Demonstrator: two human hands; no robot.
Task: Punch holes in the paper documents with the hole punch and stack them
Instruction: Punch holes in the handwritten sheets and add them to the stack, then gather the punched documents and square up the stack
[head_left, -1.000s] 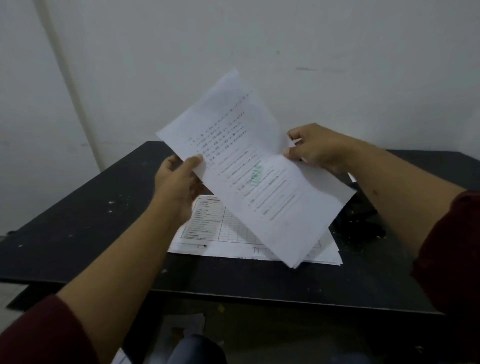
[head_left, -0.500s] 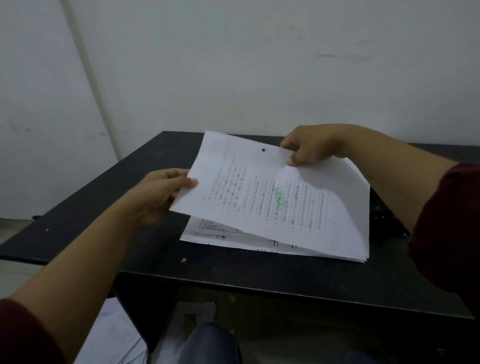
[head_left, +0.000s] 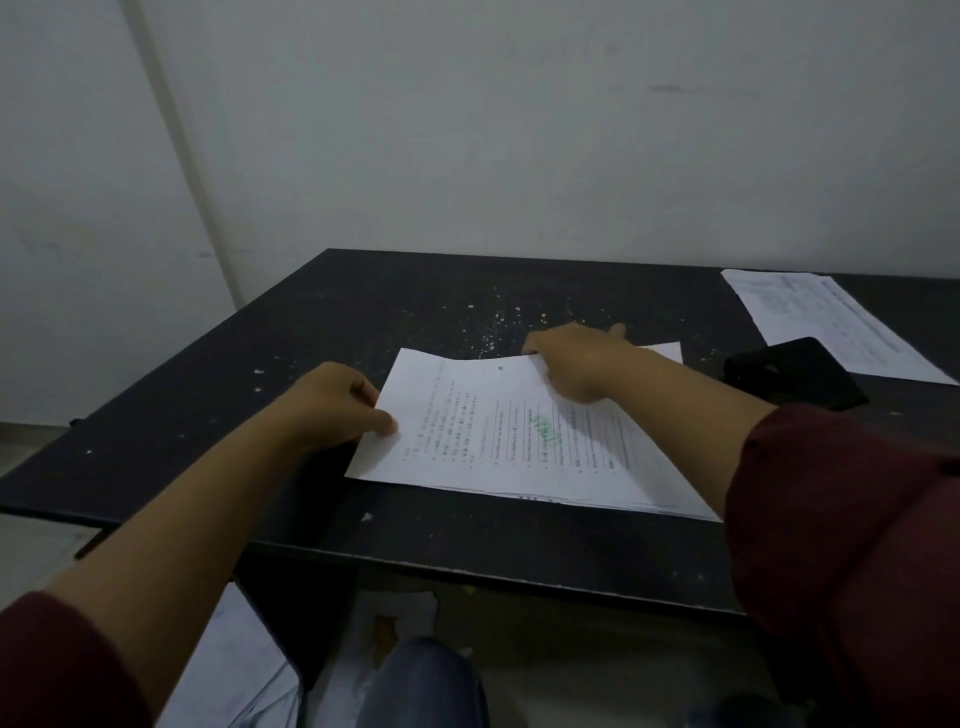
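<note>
The black table (head_left: 363, 322) spreads out under both my arms, its top flecked with pale paper specks (head_left: 488, 332) just beyond my right fingertips. On it, between my two hands, lies the stack of paper documents (head_left: 519, 447), flat, with the edges of lower sheets peeping out along the side nearest me. The top sheet carries printed lines and a green mark (head_left: 544, 429) a little to the near side of my right wrist, and a single punched hole (head_left: 501, 368) shows near its far edge, just left of my right hand. My right hand (head_left: 576, 364) rests on the far edge of the stack, palm down, fingers stretched out and loose, gripping nothing. My left hand (head_left: 337, 400) is at the stack's left edge, fingers curled under, thumb pressing on the top sheet's edge so that I pinch it. Off to the right of my right forearm sits the black hole punch (head_left: 795, 371), well apart from the stack, and beyond it lies another printed sheet (head_left: 831, 322), partly running out of view. Past my left elbow, below the table, more loose paper (head_left: 228, 670) lies on the floor.
</note>
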